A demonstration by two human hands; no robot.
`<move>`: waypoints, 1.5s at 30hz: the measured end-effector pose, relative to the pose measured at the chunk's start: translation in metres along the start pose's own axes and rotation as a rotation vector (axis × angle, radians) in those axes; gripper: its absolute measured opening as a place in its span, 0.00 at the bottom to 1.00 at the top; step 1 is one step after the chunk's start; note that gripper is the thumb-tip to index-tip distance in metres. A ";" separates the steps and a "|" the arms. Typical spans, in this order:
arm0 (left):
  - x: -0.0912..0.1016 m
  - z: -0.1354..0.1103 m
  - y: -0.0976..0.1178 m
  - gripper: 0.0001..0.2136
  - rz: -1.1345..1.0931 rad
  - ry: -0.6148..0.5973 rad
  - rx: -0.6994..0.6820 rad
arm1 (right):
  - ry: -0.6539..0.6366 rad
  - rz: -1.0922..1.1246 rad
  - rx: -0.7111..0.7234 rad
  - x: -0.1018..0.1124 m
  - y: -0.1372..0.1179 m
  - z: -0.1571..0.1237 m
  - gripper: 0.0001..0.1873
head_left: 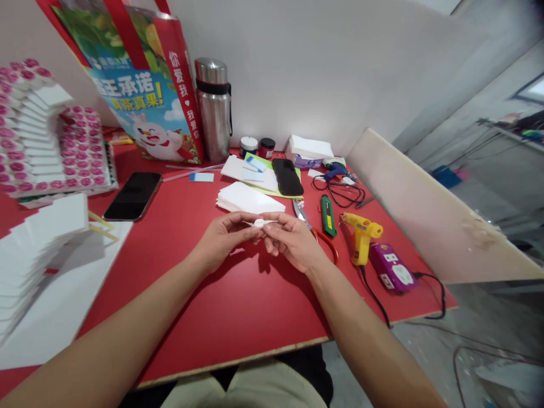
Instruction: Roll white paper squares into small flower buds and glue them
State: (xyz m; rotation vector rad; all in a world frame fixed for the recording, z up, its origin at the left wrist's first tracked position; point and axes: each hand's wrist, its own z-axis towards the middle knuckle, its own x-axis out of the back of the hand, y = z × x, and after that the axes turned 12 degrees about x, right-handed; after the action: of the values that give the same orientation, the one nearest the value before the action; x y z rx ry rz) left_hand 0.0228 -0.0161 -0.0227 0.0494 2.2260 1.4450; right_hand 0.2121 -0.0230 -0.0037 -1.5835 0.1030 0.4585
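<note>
Between the fingertips of both hands is a small piece of white paper [259,223], rolled or folded, held above the red table [238,317]. My left hand [227,237] pinches its left end, with thumb and forefinger closed. The right end is pinched by my right hand [291,238], its other fingers curled beneath. Just beyond the fingers lies a stack of white paper sheets [249,198]. Scissors with orange handles [329,246] are partly hidden behind my right hand. How the paper is folded is too small to make out.
On the right are a green cutter [327,215], a yellow glue gun [360,232] and a purple power socket [393,267] with cords. A phone [133,195] and white stepped paper models [55,243] stand left. A steel flask [213,113] and printed bag [148,96] are behind.
</note>
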 end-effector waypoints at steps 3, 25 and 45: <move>0.000 -0.001 0.002 0.15 -0.008 -0.014 0.019 | -0.008 -0.061 0.014 0.002 -0.001 -0.001 0.21; -0.003 0.001 0.007 0.14 -0.196 -0.157 0.222 | -0.017 -0.859 0.586 -0.001 0.001 -0.012 0.07; -0.003 0.000 0.010 0.11 -0.244 -0.163 0.265 | 0.002 -0.900 0.539 -0.005 0.001 -0.010 0.06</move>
State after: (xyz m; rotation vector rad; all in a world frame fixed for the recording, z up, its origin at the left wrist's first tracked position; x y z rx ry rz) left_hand 0.0228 -0.0129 -0.0131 -0.0157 2.1875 0.9782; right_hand 0.2092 -0.0340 -0.0027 -0.9574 -0.4416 -0.2674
